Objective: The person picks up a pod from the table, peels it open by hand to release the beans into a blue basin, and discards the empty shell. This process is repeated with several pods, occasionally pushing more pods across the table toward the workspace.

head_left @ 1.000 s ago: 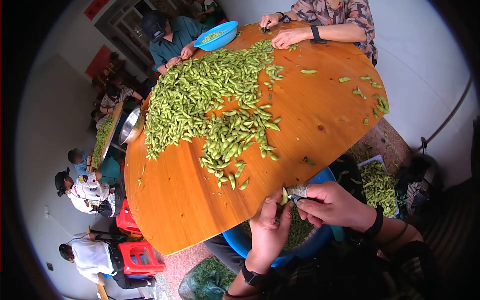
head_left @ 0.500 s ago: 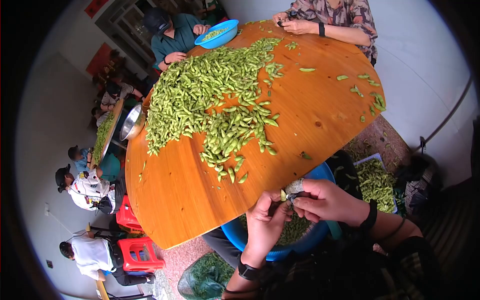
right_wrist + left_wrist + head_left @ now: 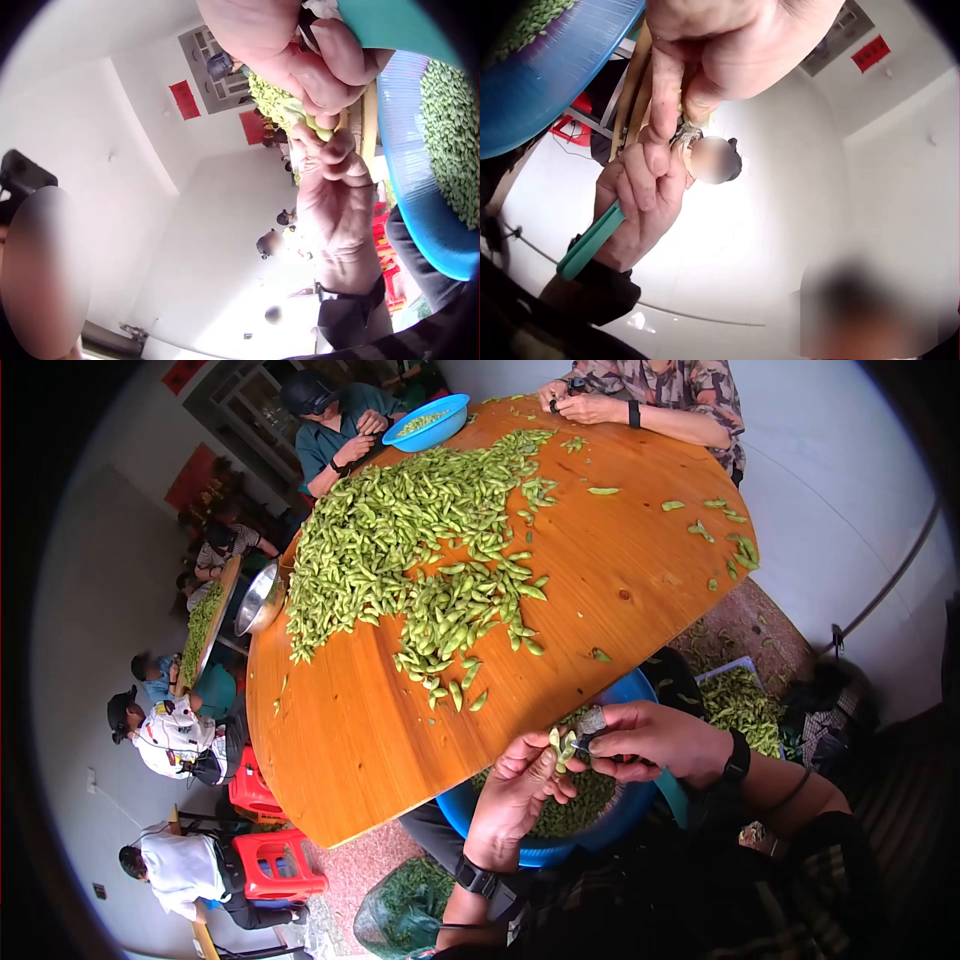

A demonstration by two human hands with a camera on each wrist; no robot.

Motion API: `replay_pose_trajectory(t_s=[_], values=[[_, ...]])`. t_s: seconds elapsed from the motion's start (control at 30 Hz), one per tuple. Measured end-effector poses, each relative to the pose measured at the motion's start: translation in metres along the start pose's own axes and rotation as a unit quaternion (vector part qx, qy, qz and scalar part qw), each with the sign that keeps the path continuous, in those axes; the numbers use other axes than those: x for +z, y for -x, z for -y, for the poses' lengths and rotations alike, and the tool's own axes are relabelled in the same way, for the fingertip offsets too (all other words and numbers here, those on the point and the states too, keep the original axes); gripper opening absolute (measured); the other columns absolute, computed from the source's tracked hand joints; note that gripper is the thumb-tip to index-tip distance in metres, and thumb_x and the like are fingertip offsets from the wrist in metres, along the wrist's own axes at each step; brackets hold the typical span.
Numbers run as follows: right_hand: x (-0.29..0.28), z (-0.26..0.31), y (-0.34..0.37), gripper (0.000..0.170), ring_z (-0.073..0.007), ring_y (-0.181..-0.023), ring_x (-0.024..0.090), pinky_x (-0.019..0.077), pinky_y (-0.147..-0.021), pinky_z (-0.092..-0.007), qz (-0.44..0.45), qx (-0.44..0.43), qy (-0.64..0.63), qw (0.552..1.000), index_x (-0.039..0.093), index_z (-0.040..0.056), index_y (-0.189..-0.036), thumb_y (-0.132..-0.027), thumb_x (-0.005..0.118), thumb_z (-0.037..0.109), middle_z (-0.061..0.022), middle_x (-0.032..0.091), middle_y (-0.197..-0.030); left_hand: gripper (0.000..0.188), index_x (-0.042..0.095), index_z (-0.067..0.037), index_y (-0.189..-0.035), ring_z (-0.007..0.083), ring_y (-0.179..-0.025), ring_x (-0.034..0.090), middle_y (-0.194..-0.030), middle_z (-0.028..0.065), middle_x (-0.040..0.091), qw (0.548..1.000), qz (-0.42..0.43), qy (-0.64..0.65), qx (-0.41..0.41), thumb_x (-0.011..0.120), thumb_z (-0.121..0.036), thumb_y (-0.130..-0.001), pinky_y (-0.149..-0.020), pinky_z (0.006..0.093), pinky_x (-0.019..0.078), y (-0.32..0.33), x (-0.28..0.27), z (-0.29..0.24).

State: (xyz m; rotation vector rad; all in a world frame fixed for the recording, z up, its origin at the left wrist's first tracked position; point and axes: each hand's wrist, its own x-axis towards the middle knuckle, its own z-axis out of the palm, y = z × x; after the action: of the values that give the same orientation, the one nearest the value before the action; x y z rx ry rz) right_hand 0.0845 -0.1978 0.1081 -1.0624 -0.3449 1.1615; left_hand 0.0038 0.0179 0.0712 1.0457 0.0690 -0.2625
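Over the blue basin (image 3: 543,857), my left hand (image 3: 515,797) pinches a green soybean pod (image 3: 561,748) between thumb and fingers. My right hand (image 3: 665,740) comes right up to that pod from the other side, its fingers curled round a tool with a teal handle (image 3: 591,241). The tool's working end is mostly hidden by fingers. Grey wrapping (image 3: 592,721) covers a finger of the right hand. Shelled beans (image 3: 452,142) fill the basin below both hands. A large heap of pods (image 3: 400,550) lies on the wooden table (image 3: 370,760).
Across the table two people work beside a light-blue bowl (image 3: 436,432). A metal bowl (image 3: 262,598) sits at the left edge. On the floor are a crate of pods (image 3: 742,705), a green mesh bag (image 3: 405,905) and red stools (image 3: 275,865).
Both hands have shifted slightly up and apart, and the left fingers have spread, showing more of the pod. The person across at left has brought both hands together.
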Motion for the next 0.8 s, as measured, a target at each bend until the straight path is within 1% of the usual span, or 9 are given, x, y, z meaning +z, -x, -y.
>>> replay_pose_trajectory(t_s=[0.07,0.2,0.4,0.47,0.5,0.53,0.6,0.63,0.8], values=[[0.005,-0.002,0.002,0.014,-0.0022,-0.051,0.041,0.0293,-0.044,-0.019,-0.041,-0.006,0.035,0.999,0.059,0.0038,-0.105,-0.097,0.052,0.014,0.0013,0.053,-0.071,0.023,0.054,-0.003,-0.12,0.0167,-0.071,0.067,-0.096,0.0135,0.069,0.998,0.011,0.06,-0.028,0.051,-0.015,-0.101,-0.062,0.0245,0.0544,-0.001,0.003,0.001],[0.016,-0.012,0.001,0.017,-0.0022,-0.051,0.041,0.0293,-0.045,-0.0186,-0.123,-0.024,0.101,0.987,0.059,0.0045,-0.111,-0.098,0.05,0.011,0.0014,0.054,-0.073,0.022,0.056,-0.001,-0.12,0.0108,-0.069,0.063,-0.093,0.0073,0.067,0.972,-0.063,-0.192,0.117,0.051,-0.01,-0.1,-0.059,0.0223,0.052,-0.004,0.018,0.017],[0.003,-0.024,-0.001,0.012,-0.0032,-0.054,0.047,0.0345,-0.046,-0.0194,-0.197,-0.068,0.084,0.974,0.059,0.0042,-0.105,-0.097,0.054,0.012,0.0005,0.055,-0.073,0.026,0.056,-0.002,-0.125,0.0081,-0.065,0.059,-0.084,0.0017,0.063,0.952,-0.148,-0.24,0.123,0.048,-0.007,-0.101,-0.056,0.0202,0.0471,0.004,0.016,0.015],[0.005,-0.027,-0.006,0.013,-0.0038,-0.054,0.048,0.0358,-0.046,-0.0198,-0.165,-0.099,0.15,0.97,0.059,0.0033,-0.105,-0.095,0.057,0.012,0.0006,0.056,-0.074,0.027,0.054,-0.002,-0.126,0.0056,-0.066,0.056,-0.084,0.0009,0.061,0.906,-0.099,-0.393,0.127,0.047,-0.008,-0.101,-0.058,0.0211,0.046,0.007,0.016,0.015],[0.011,-0.023,-0.006,0.014,-0.0045,-0.057,0.049,0.0394,-0.049,-0.0225,-0.17,-0.101,0.15,0.969,0.06,0.0012,-0.1,-0.093,0.063,0.013,-0.0002,0.058,-0.073,0.037,0.048,0.0,-0.132,0.022,-0.074,0.065,-0.091,0.0136,0.064,0.852,-0.104,-0.491,0.147,0.051,-0.002,-0.095,-0.063,0.0342,0.0523,0.007,0.016,0.018],[0.014,-0.023,-0.008,0.014,-0.0045,-0.057,0.049,0.0394,-0.049,-0.0225,-0.17,-0.101,0.15,0.969,0.06,0.0012,-0.1,-0.093,0.063,0.013,-0.0002,0.058,-0.073,0.037,0.048,0.0,-0.132,0.022,-0.074,0.065,-0.091,0.0136,0.064,0.852,-0.104,-0.491,0.147,0.051,-0.002,-0.095,-0.063,0.0342,0.0523,0.006,0.018,0.019],[0.018,-0.026,-0.013,0.018,-0.005,-0.063,0.049,0.0418,-0.053,-0.0258,-0.163,-0.176,0.253,0.937,0.06,-0.0004,-0.092,-0.089,0.068,0.015,-0.0014,0.059,-0.072,0.042,0.047,0.0,-0.133,0.0388,-0.083,0.065,-0.101,0.0224,0.063,0.742,-0.122,-0.615,0.238,0.052,0.001,-0.091,-0.071,0.0442,0.053,0.005,0.022,0.019],[0.013,-0.031,-0.017,0.019,-0.0055,-0.066,0.048,0.0427,-0.056,-0.0283,-0.181,-0.156,0.285,0.928,0.06,-0.002,-0.087,-0.087,0.07,0.014,-0.0022,0.059,-0.071,0.047,0.044,0.002,-0.134,0.0472,-0.089,0.06,-0.109,0.0273,0.059,0.747,-0.114,-0.616,0.225,0.052,0.002,-0.088,-0.074,0.0494,0.0515,0.005,0.024,0.018],[0.011,-0.04,-0.02,0.021,-0.0039,-0.063,0.046,0.0393,-0.052,-0.0264,-0.208,-0.142,0.225,0.941,0.055,-0.0012,-0.08,-0.086,0.069,0.012,0.0002,0.053,-0.066,0.055,0.033,0.002,-0.142,0.0469,-0.091,0.061,-0.113,0.0291,0.056,0.736,-0.084,-0.651,0.164,0.053,-0.005,-0.091,-0.075,0.0485,0.0524,0.01,0.03,0.016]])
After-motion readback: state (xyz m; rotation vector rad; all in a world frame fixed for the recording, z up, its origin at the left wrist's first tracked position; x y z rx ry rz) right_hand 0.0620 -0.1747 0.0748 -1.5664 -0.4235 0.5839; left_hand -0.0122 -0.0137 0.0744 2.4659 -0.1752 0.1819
